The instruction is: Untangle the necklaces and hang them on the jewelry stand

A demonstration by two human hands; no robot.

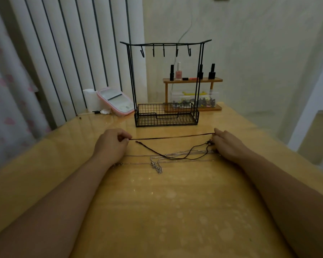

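A black cord necklace (172,137) is stretched taut between my two hands just above the wooden table (175,211). My left hand (112,144) pinches its left end. My right hand (229,146) pinches the right end, near some small beads. A slack part of the cord loops down over thin silver chain necklaces (157,162) that lie tangled on the table between my hands. Behind them stands the black wire jewelry stand (166,79), with several bare hooks on its top bar and a wire basket at its base.
A small wooden shelf (192,80) with nail polish bottles stands behind the jewelry stand, over a clear box of small items (194,101). A pink-rimmed case (116,101) and a white cylinder (90,99) sit at the back left by the vertical blinds.
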